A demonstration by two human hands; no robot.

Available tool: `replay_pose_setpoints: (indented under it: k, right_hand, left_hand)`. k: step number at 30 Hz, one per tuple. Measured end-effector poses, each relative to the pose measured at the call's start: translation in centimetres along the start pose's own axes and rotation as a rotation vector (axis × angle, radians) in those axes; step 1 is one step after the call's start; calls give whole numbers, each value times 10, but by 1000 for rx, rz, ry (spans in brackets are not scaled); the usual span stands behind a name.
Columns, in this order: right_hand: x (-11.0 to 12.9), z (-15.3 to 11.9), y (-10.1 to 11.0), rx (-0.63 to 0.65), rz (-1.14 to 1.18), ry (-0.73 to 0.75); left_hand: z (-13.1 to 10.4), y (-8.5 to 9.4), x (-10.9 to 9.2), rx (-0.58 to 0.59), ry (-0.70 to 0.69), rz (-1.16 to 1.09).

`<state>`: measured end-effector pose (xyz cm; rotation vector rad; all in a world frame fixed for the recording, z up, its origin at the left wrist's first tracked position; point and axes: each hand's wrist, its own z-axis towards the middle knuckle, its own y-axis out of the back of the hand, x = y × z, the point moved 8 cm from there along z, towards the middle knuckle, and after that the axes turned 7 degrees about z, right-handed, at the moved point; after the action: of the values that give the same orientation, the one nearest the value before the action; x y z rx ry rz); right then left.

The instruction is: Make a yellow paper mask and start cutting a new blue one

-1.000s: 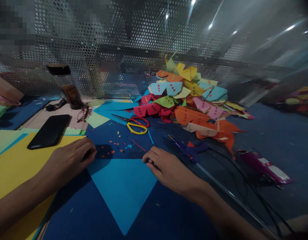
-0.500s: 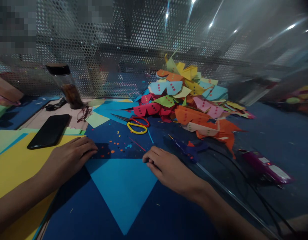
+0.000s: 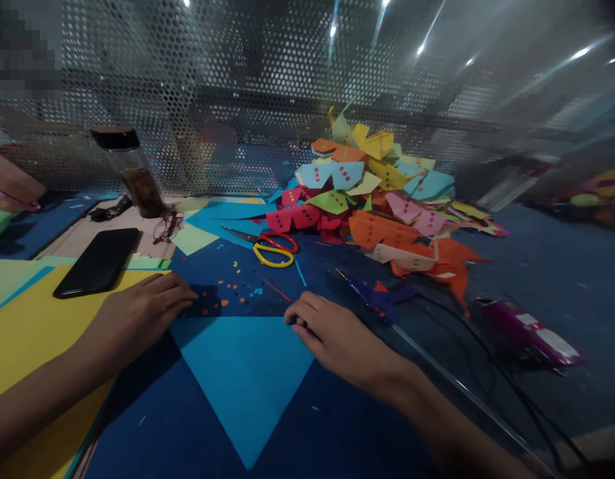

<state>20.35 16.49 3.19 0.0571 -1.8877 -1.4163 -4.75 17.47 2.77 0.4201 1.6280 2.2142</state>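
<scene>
A blue sheet of paper (image 3: pixel 245 379) lies as a triangle in front of me, with its straight edge away from me and a point toward me. My left hand (image 3: pixel 142 309) is at its left corner, fingers curled and close together over the paper. At the right end of the straight edge, my right hand (image 3: pixel 332 336) presses down with bent fingers and thumb together. Both corners are hidden under the hands. Just beyond the straight edge are small red, orange and blue paper scraps (image 3: pixel 225 303). Scissors (image 3: pixel 273 255) with red and yellow handles lie farther off.
Yellow sheets (image 3: pixel 32 339) lie under my left forearm, with a black phone (image 3: pixel 98 261) on them. Behind stand a bottle (image 3: pixel 137 176) and glasses (image 3: pixel 165 226). Folded paper shapes (image 3: pixel 377 193) are heaped ahead. A blue glue gun (image 3: pixel 374 299) with a cord and a purple packet (image 3: pixel 531 332) are right.
My left hand has shifted very slightly to the right. My right hand and the blue paper look the same.
</scene>
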Motion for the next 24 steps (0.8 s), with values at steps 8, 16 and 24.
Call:
replay_pose_setpoints:
  k: [8, 16, 24]
  right_hand:
    - [2, 0, 1, -7, -13, 9]
    - [3, 0, 1, -14, 2, 12]
    - [-3, -1, 4, -102, -62, -7]
  left_hand:
    - [0, 2, 3, 35, 46, -92]
    - [-1, -2, -3, 56, 30, -193]
    - [-2, -5, -7, 97, 39, -233]
